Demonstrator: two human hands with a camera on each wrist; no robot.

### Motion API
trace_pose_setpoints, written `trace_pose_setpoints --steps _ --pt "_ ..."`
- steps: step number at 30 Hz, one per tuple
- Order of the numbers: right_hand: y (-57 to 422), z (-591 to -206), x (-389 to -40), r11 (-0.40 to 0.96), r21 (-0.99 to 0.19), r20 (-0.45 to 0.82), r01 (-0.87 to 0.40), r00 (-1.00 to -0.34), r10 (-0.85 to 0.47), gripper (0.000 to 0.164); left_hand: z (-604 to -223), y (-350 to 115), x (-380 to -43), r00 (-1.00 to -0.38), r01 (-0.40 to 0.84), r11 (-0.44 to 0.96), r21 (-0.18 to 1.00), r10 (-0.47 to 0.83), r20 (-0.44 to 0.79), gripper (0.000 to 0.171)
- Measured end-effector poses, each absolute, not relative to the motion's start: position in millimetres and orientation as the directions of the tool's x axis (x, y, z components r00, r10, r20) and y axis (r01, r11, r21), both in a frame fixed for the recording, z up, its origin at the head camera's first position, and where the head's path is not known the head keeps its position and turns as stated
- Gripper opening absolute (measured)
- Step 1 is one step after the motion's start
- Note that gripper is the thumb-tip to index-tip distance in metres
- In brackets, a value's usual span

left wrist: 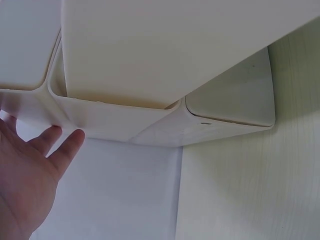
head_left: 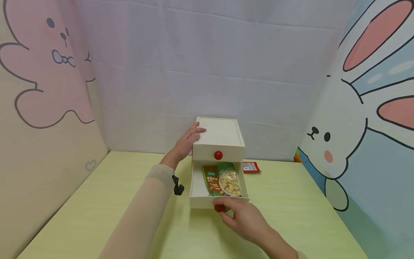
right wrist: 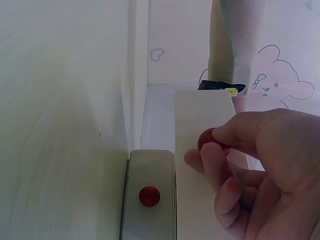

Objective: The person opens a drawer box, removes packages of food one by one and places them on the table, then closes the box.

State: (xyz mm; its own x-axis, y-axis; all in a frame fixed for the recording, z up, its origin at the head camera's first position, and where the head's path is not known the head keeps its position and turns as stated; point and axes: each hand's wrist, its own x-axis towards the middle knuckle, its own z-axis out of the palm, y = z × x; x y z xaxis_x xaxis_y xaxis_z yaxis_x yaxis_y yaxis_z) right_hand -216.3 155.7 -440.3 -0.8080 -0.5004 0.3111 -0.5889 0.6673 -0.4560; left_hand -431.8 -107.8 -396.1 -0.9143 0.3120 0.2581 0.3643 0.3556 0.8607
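A small white drawer cabinet (head_left: 220,131) stands on the table. Its middle drawer (head_left: 198,180) is pulled out toward me, and a green and brown food packet (head_left: 222,180) lies inside. My right hand (head_left: 247,219) pinches the red knob (right wrist: 207,137) on that drawer's front between thumb and fingers. My left hand (head_left: 187,142) rests against the cabinet's upper left edge; in the left wrist view its fingers (left wrist: 67,150) extend along the side wall. Above the pulled-out drawer, the top drawer's red knob (head_left: 218,155) shows. Below it, the bottom drawer (right wrist: 150,167) is closed and has its own red knob (right wrist: 149,196).
A red packet (head_left: 250,167) with a white label lies on the table (head_left: 291,201) to the right of the cabinet, partly hidden by it. A white cloth (head_left: 207,72) hangs behind. Side panels with cartoon animals (head_left: 349,126) flank the table.
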Motion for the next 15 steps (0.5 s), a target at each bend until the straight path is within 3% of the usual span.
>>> trace_pose_setpoints --steps 15 --pt "160 -396 -236 0.726 -0.474 0.315 -0.499 -0.866 -0.389 0.011 -397 -108 -431 -0.907 0.385 0.353 0.853 0.314 0.280 0.054"
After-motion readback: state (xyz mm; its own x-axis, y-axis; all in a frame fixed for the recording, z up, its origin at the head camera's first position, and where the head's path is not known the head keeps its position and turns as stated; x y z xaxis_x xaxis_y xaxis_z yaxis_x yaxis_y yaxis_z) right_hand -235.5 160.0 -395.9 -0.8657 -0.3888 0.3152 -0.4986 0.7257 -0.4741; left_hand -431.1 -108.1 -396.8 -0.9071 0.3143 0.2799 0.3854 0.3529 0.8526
